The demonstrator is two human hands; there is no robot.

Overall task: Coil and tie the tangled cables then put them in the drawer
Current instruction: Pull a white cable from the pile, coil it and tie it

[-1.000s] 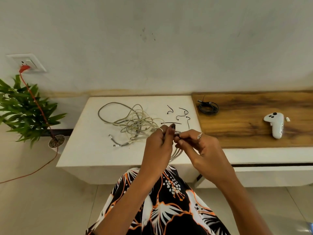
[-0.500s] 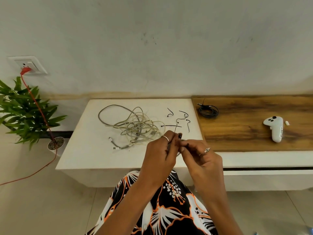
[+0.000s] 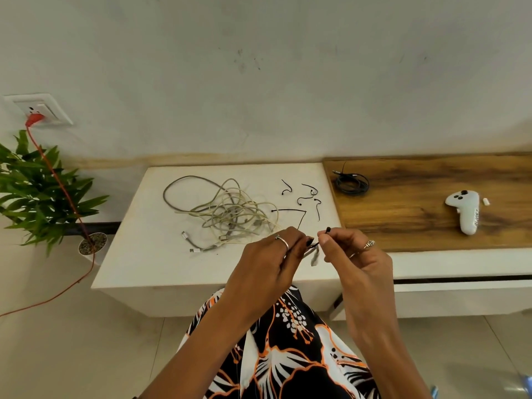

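- Over the near edge of the white table [image 3: 149,254], both hands work at one small bundle: the left hand [image 3: 267,266] has its fingers curled round a coiled pale cable [image 3: 314,256], most of which is hidden behind the hand, with a connector end hanging below.
- Just right of it, the right hand [image 3: 354,254] pinches a thin black tie [image 3: 324,236] between thumb and forefinger; the tie's beaded tip sticks up above the fingertips, and its other end runs toward the left hand.
- On the white table, beyond the hands, lies one tangled heap of pale cables [image 3: 227,211]; how many cables are in it cannot be told.
- Right of that heap, near the table's right edge, lie about five loose black ties [image 3: 289,210], each apart from the others.
- Bare table top lies left of the heap and along the near left edge.
- Butting against the white table's right side is one wooden top [image 3: 417,226]; one coiled black cable [image 3: 351,184] sits near its left edge.
- Well to the right on the wooden top lies one white controller [image 3: 466,211], with one small white piece [image 3: 486,201] just beside it.
- Left of the white table stands one potted plant [image 3: 43,191]; one red cord [image 3: 57,180] drops from a wall socket [image 3: 37,108] past the plant to the floor.
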